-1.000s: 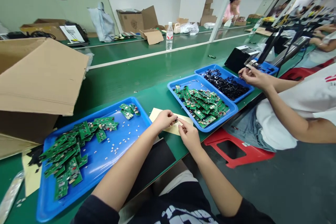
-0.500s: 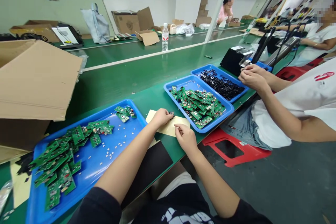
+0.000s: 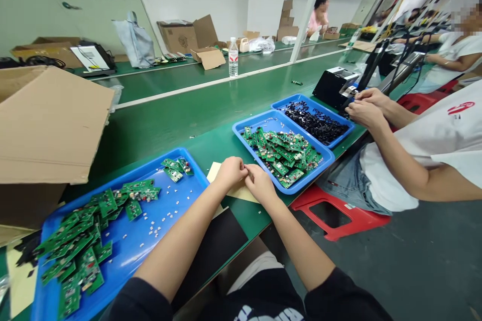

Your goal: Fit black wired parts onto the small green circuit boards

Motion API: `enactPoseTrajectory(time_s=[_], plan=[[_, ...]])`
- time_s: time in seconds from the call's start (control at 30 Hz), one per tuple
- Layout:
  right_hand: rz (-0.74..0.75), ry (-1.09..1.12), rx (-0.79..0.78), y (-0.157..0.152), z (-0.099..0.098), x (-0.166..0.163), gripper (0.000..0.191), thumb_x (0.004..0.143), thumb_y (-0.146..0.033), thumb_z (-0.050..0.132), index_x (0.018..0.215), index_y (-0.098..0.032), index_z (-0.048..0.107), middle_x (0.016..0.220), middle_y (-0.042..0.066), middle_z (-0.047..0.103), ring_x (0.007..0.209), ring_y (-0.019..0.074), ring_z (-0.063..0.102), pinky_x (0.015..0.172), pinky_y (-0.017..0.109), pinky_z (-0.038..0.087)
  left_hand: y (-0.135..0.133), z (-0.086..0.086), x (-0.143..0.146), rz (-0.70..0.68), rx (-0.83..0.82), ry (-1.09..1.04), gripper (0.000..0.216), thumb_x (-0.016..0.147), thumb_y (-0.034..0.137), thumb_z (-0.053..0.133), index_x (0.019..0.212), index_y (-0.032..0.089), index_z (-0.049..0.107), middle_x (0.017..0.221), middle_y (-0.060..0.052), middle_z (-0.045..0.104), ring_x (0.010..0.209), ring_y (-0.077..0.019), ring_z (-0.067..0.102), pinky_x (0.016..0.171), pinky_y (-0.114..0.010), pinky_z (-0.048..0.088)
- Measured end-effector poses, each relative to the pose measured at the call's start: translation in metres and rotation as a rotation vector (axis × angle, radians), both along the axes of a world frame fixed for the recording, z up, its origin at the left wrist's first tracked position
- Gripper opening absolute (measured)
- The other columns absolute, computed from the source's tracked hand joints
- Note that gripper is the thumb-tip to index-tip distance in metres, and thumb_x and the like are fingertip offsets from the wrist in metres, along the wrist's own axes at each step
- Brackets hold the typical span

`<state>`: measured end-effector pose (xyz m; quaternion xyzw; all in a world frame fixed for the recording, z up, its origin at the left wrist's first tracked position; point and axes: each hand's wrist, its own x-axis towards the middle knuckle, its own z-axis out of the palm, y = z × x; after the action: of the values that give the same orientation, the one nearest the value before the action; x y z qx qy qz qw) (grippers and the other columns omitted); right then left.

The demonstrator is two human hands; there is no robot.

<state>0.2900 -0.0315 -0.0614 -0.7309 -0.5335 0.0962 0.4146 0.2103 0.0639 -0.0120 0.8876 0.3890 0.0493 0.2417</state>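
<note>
My left hand [image 3: 230,171] and my right hand [image 3: 259,182] meet with fingers curled over a tan paper sheet [image 3: 214,172] on the green bench. The fingertips touch each other around something too small to name. To the left lies a blue tray [image 3: 176,199] with several green circuit boards [image 3: 81,241] and tiny white parts scattered on it. To the right, a second blue tray [image 3: 259,120] is piled with green circuit boards [image 3: 283,151].
A co-worker on the right has both hands [image 3: 364,110] by a third blue tray [image 3: 297,100] of black parts and a black machine [image 3: 334,86]. A cardboard box [image 3: 48,125] stands at left. A water bottle [image 3: 233,57] stands on the far belt. A red stool [image 3: 339,214] is below.
My right hand moved up and left until it met my left hand over the tan paper. The view shifted slightly to the right.
</note>
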Motion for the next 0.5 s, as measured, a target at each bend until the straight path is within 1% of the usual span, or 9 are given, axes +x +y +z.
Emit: enactPoseTrajectory(time_s=[0.17,0.27,0.33,0.37,0.43,0.5], plan=[[-0.041,-0.025,-0.040,-0.003,-0.001,-0.004,0.036,0.081,-0.014,0.047,0.114,-0.015,0.063,0.115,0.012,0.064,0.101,0.0245,0.062,0.089,0.038,0.050,0.004,0.000,-0.001,0.006,-0.004,0.003,0.012,0.069,0.017,0.059,0.059,0.019,0.053,0.064,-0.002,0.060,0.067,-0.0184,0.058,0.060,-0.025,0.037],[-0.056,-0.046,-0.050,-0.003,0.000,-0.006,0.036,0.081,-0.015,0.048,0.113,-0.018,0.063,0.115,0.011,0.064,0.101,0.0239,0.062,0.088,0.037,0.050,0.006,0.002,-0.002,0.013,-0.017,-0.008,0.008,0.070,0.020,0.062,0.072,0.019,0.054,0.068,-0.001,0.061,0.068,-0.0175,0.059,0.059,-0.023,0.038],[-0.062,-0.057,-0.053,-0.003,-0.001,-0.006,0.035,0.081,-0.015,0.048,0.112,-0.018,0.064,0.115,0.010,0.064,0.099,0.0238,0.062,0.087,0.036,0.050,0.008,0.005,-0.003,0.000,-0.031,-0.010,0.016,0.070,0.023,0.065,0.082,0.019,0.054,0.069,0.000,0.061,0.067,-0.0170,0.060,0.058,-0.023,0.039],[-0.064,-0.062,-0.054,-0.003,-0.001,-0.006,0.035,0.081,-0.016,0.048,0.112,-0.017,0.064,0.115,0.010,0.064,0.099,0.0238,0.062,0.087,0.036,0.050,0.010,0.007,-0.003,-0.016,-0.040,-0.005,0.019,0.069,0.023,0.066,0.083,0.019,0.054,0.068,0.001,0.061,0.066,-0.0170,0.060,0.058,-0.023,0.040],[-0.064,-0.071,-0.054,-0.003,-0.001,-0.007,0.033,0.082,-0.016,0.048,0.111,-0.018,0.064,0.114,0.010,0.064,0.097,0.0234,0.063,0.086,0.035,0.049,0.013,0.012,-0.004,-0.065,-0.050,0.015,0.019,0.066,0.022,0.069,0.079,0.018,0.056,0.069,0.000,0.061,0.067,-0.0178,0.060,0.058,-0.024,0.041],[-0.064,-0.079,-0.055,-0.004,-0.001,-0.006,0.033,0.082,-0.015,0.048,0.110,-0.018,0.064,0.113,0.009,0.065,0.095,0.0227,0.063,0.085,0.034,0.049,0.015,0.021,-0.002,-0.115,-0.045,0.032,0.020,0.061,0.020,0.073,0.075,0.018,0.059,0.073,-0.002,0.063,0.070,-0.0195,0.061,0.061,-0.025,0.043]])
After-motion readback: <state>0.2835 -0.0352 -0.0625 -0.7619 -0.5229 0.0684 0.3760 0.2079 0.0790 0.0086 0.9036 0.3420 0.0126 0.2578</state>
